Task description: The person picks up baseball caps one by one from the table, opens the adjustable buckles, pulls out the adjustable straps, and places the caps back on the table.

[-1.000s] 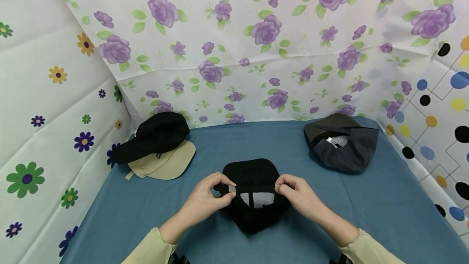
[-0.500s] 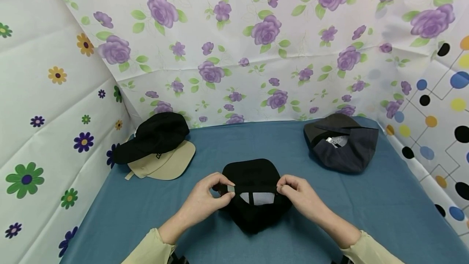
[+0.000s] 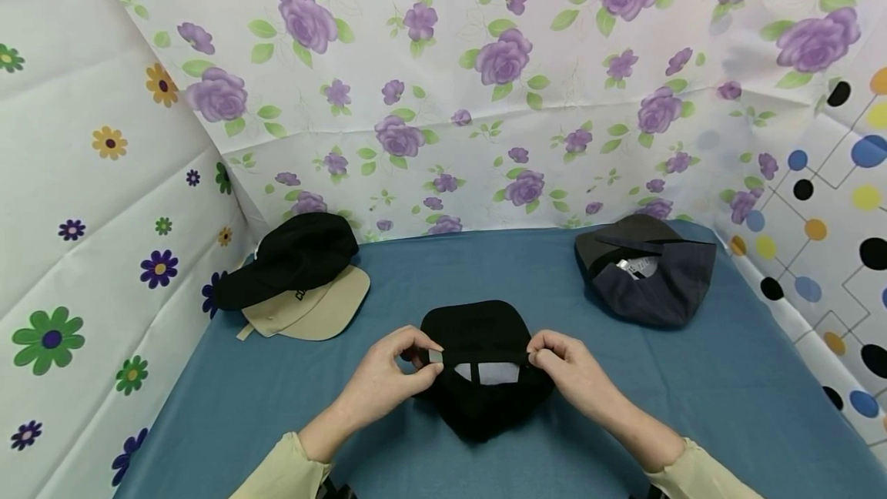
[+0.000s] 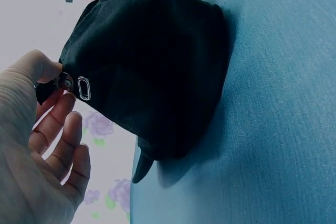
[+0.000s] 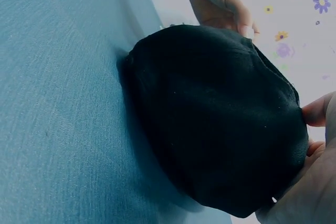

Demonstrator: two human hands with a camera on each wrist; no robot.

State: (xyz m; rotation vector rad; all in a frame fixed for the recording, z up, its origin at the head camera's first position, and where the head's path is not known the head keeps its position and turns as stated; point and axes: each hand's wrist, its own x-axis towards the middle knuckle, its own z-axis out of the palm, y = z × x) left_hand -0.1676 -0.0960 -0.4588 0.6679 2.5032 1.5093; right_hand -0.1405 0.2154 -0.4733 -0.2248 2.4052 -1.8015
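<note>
A black cap (image 3: 478, 410) lies upside down on the blue cloth in front of me, its brim pointing away. My left hand (image 3: 384, 376) pinches a small metal buckle (image 4: 65, 82) on the cap's strap between thumb and index finger. The other fingers of that hand are loosely bent. Close to the buckle, a metal-rimmed slot (image 4: 84, 88) shows on the cap's edge. On the opposite side, my right hand (image 3: 571, 372) pinches the rim of the cap between thumb and fingers. White lining patches show inside the crown.
At the back left, a black cap (image 3: 298, 260) lies on top of a beige cap (image 3: 326, 306). A dark grey cap (image 3: 665, 291) rests upside down at the back right. The blue cloth (image 3: 457, 264) meets patterned fabric walls on three sides.
My right hand has shifted slightly to the right along with the rim, and my left hand a touch to the left. The other caps have stayed put.
</note>
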